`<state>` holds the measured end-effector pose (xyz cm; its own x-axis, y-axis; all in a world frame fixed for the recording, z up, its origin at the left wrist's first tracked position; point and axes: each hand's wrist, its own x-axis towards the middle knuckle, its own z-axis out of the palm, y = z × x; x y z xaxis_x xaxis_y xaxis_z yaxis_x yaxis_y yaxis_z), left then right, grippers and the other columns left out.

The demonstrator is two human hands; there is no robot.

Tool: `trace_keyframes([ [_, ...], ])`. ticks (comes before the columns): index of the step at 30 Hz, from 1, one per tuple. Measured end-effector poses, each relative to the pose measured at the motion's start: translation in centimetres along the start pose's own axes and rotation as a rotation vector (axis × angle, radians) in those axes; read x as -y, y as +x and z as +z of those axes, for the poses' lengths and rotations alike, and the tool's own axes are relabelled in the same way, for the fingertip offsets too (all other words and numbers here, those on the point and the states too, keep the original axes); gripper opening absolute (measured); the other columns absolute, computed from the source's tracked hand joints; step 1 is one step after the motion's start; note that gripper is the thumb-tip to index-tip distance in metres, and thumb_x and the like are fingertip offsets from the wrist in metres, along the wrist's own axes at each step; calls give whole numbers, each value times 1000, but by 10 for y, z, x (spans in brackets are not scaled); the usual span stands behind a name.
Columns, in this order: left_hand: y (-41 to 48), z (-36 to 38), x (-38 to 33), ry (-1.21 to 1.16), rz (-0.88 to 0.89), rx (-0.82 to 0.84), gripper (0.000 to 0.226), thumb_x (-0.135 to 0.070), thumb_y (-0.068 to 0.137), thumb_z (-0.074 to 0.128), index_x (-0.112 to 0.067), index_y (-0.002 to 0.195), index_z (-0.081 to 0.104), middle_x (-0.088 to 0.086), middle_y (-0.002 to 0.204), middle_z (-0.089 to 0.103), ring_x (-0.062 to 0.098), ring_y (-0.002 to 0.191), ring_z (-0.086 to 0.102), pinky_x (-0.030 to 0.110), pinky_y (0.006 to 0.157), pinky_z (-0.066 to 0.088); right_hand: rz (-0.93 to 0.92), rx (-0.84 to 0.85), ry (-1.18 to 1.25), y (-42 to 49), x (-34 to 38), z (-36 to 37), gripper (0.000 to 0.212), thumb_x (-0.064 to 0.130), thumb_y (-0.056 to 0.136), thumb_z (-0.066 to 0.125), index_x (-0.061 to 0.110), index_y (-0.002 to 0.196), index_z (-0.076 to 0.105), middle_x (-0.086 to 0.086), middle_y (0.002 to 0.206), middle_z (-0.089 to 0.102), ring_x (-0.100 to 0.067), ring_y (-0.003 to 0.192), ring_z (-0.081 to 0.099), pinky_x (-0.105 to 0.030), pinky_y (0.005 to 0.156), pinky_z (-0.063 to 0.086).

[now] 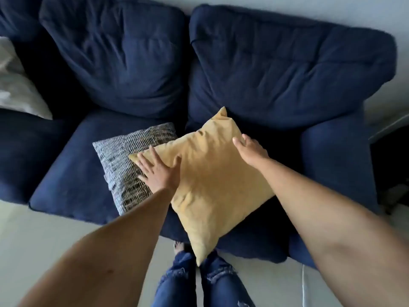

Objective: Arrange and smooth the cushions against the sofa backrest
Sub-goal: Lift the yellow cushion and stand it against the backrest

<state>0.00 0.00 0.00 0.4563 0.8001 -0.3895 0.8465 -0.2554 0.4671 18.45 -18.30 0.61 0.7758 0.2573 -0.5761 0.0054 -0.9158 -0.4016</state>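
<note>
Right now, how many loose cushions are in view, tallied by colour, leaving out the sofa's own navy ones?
yellow cushion: 1
black-and-white woven cushion: 1
white cushion: 1 (cut off at the left edge)
Total: 3

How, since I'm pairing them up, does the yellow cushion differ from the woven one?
The yellow cushion is plain and tilted, with the left hand and right hand on it; the woven cushion is black-and-white patterned and lies flat on the seat, partly beneath it. Both are square.
</note>
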Motion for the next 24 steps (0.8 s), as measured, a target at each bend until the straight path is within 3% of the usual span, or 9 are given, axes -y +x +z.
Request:
trace_keyframes([
  [3,3,30,20,-196,-256,-18,104,-79,82,49,-38,158,-10,11,167,-16,31,154,-12,61,120,6,47,-25,39,27,-13,19,72,69,95,28,33,156,20,-7,161,26,-35,142,33,-48,115,27],
  [7,7,62,41,-388,-344,-39,110,-83,75,54,-46,156,-11,10,168,-11,31,155,-2,58,119,17,123,-49,178,60,-32,40,80,75,90,33,35,156,14,-7,163,22,-38,141,35,-52,114,30],
  [11,13,81,47,-542,-333,-88,109,-79,75,60,-50,155,-9,13,167,3,32,151,23,47,115,29,173,-42,251,84,-47,51,87,84,83,33,43,155,5,-5,160,29,-40,140,38,-56,115,27],
  [14,20,88,42,-622,-292,-120,108,-72,77,65,-49,155,-5,15,160,22,33,140,40,35,103,31,127,-29,258,91,-52,58,89,88,80,32,47,153,2,2,153,43,-35,136,45,-55,115,29],
  [19,23,90,33,-679,-209,-193,106,-62,78,72,-42,158,5,12,150,36,28,135,45,27,99,30,41,-76,231,81,-49,65,78,82,85,33,52,152,7,2,143,55,-35,120,58,-44,98,47],
  [21,18,88,24,-685,-154,-198,104,-59,79,73,-41,159,8,7,148,39,23,135,44,28,104,33,7,-121,203,72,-49,66,71,77,90,31,51,152,11,-2,135,62,-36,114,61,-40,89,47],
  [24,15,81,7,-682,-53,-199,99,-51,82,76,-39,159,15,-5,146,39,10,132,42,25,105,31,-7,-186,241,54,-57,58,65,72,93,31,49,152,18,0,135,61,-34,116,60,-38,88,44],
])
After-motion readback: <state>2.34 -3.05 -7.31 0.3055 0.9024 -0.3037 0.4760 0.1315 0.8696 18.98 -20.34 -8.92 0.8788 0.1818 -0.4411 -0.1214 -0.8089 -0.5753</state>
